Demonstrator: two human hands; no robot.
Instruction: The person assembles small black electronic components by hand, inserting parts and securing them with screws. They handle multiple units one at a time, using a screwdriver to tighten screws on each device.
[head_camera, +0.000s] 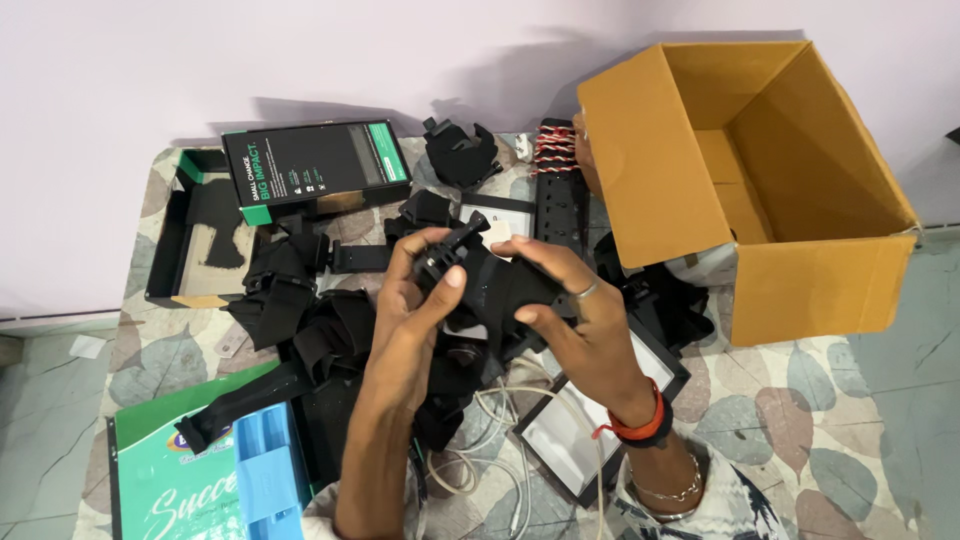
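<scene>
My left hand (412, 300) and my right hand (578, 310) both grip a black camera mount (490, 280) with a strap, held above the table's middle. The left thumb and fingers pinch the mount's knobbed top end (455, 245). My right hand wraps the wider black body from the right; it wears a ring and red and black wristbands. Black straps and harness pieces (300, 310) lie underneath and to the left.
An open, empty cardboard box (660, 170) stands at the right. A black and green box lid (315, 168) and its tray (185, 240) lie at the back left. A black power strip (560, 195), white cables (500, 440), a green book (170, 480) and a blue piece (268, 475) are around.
</scene>
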